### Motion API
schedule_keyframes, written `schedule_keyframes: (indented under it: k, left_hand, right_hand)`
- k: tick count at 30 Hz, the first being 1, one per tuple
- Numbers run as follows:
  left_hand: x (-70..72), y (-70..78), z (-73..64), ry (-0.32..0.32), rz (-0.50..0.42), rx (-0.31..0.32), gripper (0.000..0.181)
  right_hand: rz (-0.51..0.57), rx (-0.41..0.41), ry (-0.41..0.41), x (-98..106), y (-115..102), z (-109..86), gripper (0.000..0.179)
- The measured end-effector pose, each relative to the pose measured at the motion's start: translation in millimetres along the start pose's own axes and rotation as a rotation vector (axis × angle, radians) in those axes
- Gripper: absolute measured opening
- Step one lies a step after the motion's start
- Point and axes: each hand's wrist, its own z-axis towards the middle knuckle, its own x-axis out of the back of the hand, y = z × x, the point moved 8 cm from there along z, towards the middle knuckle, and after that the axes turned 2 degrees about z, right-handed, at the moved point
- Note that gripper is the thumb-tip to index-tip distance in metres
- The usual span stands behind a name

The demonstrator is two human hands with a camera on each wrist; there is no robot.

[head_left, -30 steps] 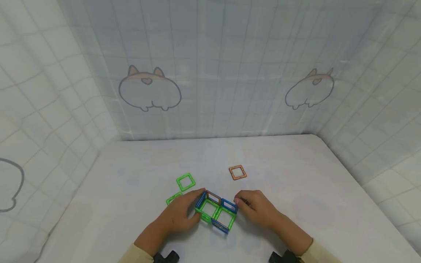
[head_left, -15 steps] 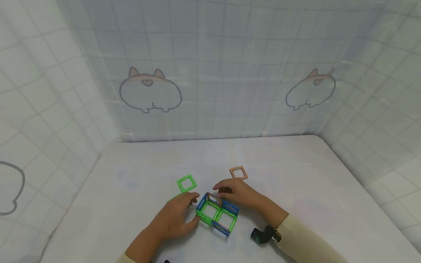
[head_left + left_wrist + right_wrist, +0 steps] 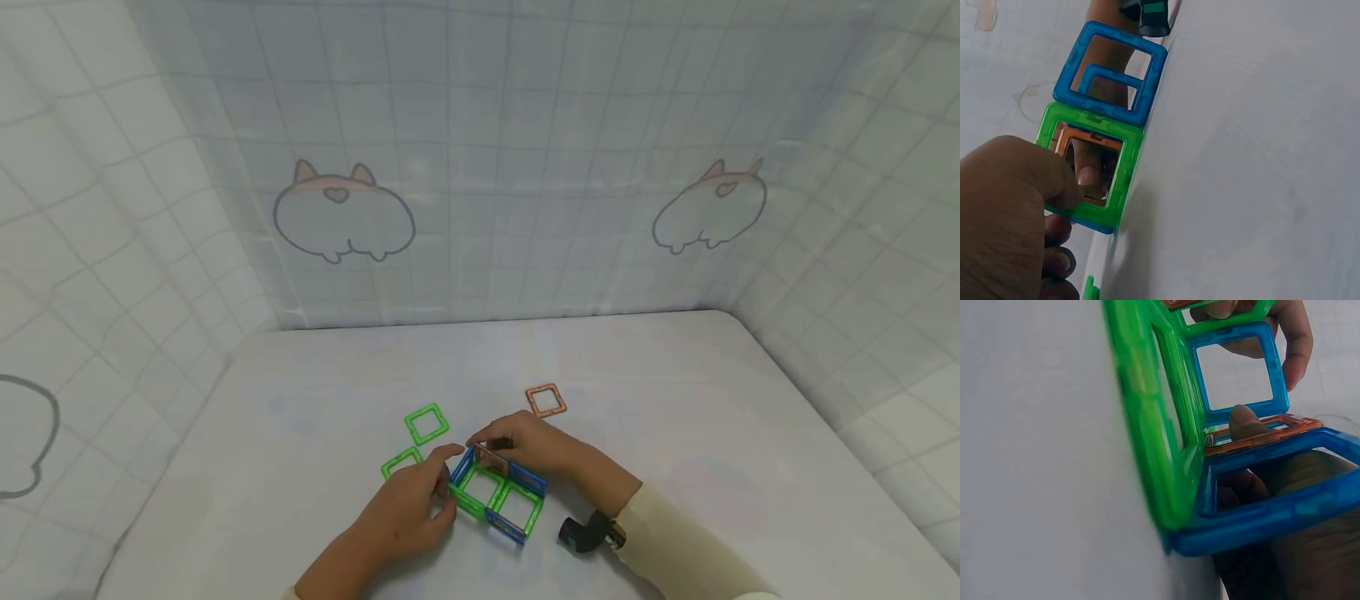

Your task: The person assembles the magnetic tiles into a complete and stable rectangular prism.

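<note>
Green, blue and orange square plastic frames joined into open-topped structure [image 3: 497, 496], on white table [image 3: 645, 375] towards six o'clock. Left hand [image 3: 401, 507]: thumb and fingers curved round structure's nine-o'clock end. Right hand [image 3: 538, 443]: fingers bent against orange wall [image 3: 1272, 439] at twelve, cannot tell if gripping. Two loose green square frames [image 3: 433, 437] at ten, loose orange square frame [image 3: 552, 412] at one.
</note>
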Motion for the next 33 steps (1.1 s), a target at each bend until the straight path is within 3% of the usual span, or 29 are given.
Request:
schedule_keyframes:
  k: [8,15,19,24,33]
  left_hand:
    - [0.9,0.2,0.4,0.078,-0.012,-0.038,0.054]
    - [3.1,1.7,-1.0,0.166,-0.018,-0.036,0.051]
    - [2.4,5.2,-1.0,0.169,-0.062,-0.064,0.049]
    - [1.7,8.0,-0.1,0.176,-0.079,-0.097,0.046]
    - [-6.0,5.0,2.6,0.135,-0.125,-0.040,0.040]
  right_hand:
    - [0.060,-0.026,-0.017,1.8,9.0,-2.8,0.016]
    - [0.014,-0.002,0.071,12.0,9.7,-7.4,0.011]
    - [-0.006,0.014,0.109,15.9,8.7,-10.6,0.010]
    - [-0.009,0.008,0.102,15.1,8.4,-11.5,0.015]
    - [-0.006,-0.009,0.137,17.6,9.5,-14.7,0.012]
